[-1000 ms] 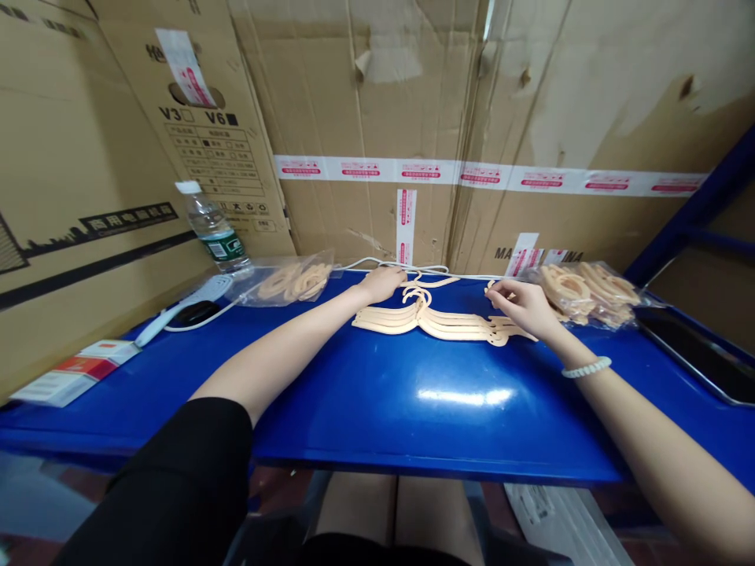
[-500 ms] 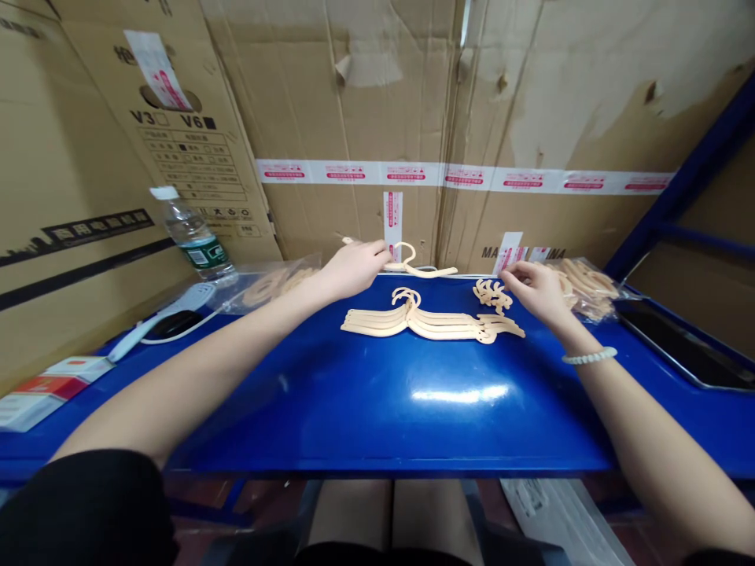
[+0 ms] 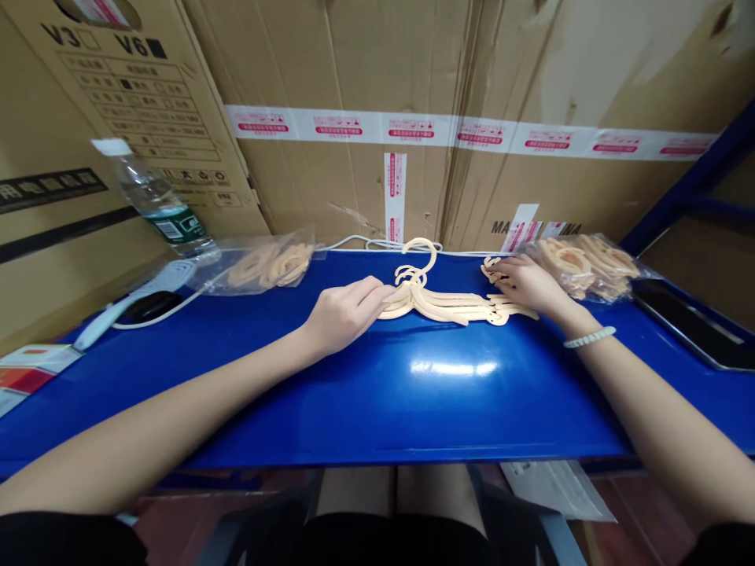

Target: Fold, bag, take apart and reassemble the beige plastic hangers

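Note:
My left hand (image 3: 352, 313) is closed on the left arm of a beige hanger (image 3: 443, 313), whose hook rises above the others. It is held just over a row of similar hangers (image 3: 454, 299) lying nested on the blue table. My right hand (image 3: 528, 281) is at a small heap of beige pieces (image 3: 489, 271), its fingers bent down onto them and partly covering them. What those fingertips pinch, if anything, is hidden. Beside the nested hangers' right end, under this hand, lie several slim beige parts (image 3: 522, 308).
Clear bags of beige parts lie at the left (image 3: 274, 266) and right (image 3: 581, 263) of the blue table (image 3: 377, 401). A water bottle (image 3: 159, 200), a pale-handled brush (image 3: 141, 295) and a box (image 3: 35, 369) stand left; a dark tablet (image 3: 690, 326) lies right. Cardboard (image 3: 354, 63) walls the back.
My left hand has brought the hanger from the table's back edge forward and down to the nested hangers. My right hand has lowered onto the small heap. The view has tilted down.

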Motion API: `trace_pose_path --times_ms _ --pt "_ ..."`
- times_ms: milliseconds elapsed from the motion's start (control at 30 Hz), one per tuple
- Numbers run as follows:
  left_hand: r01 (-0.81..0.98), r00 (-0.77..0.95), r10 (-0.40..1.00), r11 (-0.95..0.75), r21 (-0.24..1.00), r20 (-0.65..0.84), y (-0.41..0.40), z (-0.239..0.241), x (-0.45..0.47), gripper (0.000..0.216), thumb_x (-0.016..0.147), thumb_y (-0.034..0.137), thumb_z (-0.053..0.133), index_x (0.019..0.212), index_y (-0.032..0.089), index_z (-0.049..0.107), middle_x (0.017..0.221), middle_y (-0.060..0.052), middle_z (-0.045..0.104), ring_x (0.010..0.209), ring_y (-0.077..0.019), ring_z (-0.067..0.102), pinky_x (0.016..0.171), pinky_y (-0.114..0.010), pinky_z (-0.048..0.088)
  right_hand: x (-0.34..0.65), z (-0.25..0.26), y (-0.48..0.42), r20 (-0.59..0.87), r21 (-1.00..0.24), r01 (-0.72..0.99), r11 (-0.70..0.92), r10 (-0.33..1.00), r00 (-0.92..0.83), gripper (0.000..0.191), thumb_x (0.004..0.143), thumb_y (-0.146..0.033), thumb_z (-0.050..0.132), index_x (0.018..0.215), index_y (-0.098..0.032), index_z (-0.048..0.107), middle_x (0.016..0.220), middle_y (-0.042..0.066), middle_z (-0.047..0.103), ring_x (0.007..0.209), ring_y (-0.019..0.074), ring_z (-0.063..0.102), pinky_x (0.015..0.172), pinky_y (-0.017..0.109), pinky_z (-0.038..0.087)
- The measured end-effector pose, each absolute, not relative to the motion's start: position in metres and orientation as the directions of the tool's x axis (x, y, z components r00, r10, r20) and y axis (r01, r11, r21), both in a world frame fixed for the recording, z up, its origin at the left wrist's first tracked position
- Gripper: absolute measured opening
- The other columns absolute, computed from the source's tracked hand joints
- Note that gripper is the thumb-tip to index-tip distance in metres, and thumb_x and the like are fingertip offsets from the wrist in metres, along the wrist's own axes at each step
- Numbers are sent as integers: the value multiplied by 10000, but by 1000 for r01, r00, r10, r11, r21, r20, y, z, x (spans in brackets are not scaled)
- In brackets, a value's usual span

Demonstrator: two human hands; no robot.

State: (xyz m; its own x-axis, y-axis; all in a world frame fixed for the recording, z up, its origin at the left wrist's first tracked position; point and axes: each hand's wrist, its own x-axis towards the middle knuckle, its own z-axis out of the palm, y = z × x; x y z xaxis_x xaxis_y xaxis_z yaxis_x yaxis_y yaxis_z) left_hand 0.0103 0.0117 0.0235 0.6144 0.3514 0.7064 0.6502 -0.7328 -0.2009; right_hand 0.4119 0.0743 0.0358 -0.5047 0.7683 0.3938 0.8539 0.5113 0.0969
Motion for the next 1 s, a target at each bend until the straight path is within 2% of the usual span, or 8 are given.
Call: trace_pose_path --times_ms 167,333,433,533,633,700,867,1000 --pt "599 569 403 -800 -26 717 15 9 7 228 1056 223 439 1208 176 602 1080 -89 695 935 -183 695 775 -273 573 414 32 82 366 92 863 496 790 -493 314 856 -140 534 1052 -165 778 1041 130 772 952 325 666 869 452 537" --pt "536 493 441 -833 137 750 15 5 8 228 1037 186 461 1241 187 565 1145 -118 673 1049 -212 676 887 -335 589 409 38 77 441 -14 880 474 793 -420 231 881 -197 563 960 -194 780 962 124 771 948 329 668 840 457 535" --pt "507 454 427 -846 167 782 14 4 9 255 1023 154 482 1267 192 546 1165 -115 685 1088 -223 674 947 -378 577 398 51 64 613 -132 874 468 731 -299 177 904 -276 606 909 -218 773 994 131 746 955 335 658 853 474 516" --pt "491 438 410 -855 169 800 14 4 10 272 1011 127 502 1274 185 544 1154 -110 696 1078 -215 678 947 -368 574 386 67 48 722 -409 825 391 692 30 145 879 -312 677 906 -200 764 865 115 706 770 263 638 698 401 500" --pt "483 442 398 -861 160 804 14 4 12 277 1006 119 505 1273 179 547 1143 -109 699 1064 -210 680 937 -356 573 374 80 34 608 -744 558 368 721 334 136 865 -298 699 923 -180 735 638 44 623 524 171 509 510 337 392" --pt "482 438 395 -862 160 808 14 4 12 278 1008 120 496 1274 183 547 1135 -104 701 1054 -208 682 930 -354 574 367 86 28 504 -853 355 383 781 368 136 846 -316 737 912 -201 711 620 21 617 480 144 485 476 315 380" --pt "498 406 400 -851 168 821 13 6 13 264 1014 136 481 1262 192 552 1114 -98 710 1033 -209 692 908 -359 581 350 81 18 277 -961 65 270 941 196 213 793 -380 793 919 -224 719 863 65 749 707 189 701 605 297 556" --pt "488 399 388 -857 166 831 13 6 13 263 1010 124 497 1258 187 557 1116 -95 709 1040 -204 687 912 -349 578 341 66 19 134 -990 -42 138 987 86 187 791 -341 803 895 -207 726 923 82 773 783 187 734 667 274 599"
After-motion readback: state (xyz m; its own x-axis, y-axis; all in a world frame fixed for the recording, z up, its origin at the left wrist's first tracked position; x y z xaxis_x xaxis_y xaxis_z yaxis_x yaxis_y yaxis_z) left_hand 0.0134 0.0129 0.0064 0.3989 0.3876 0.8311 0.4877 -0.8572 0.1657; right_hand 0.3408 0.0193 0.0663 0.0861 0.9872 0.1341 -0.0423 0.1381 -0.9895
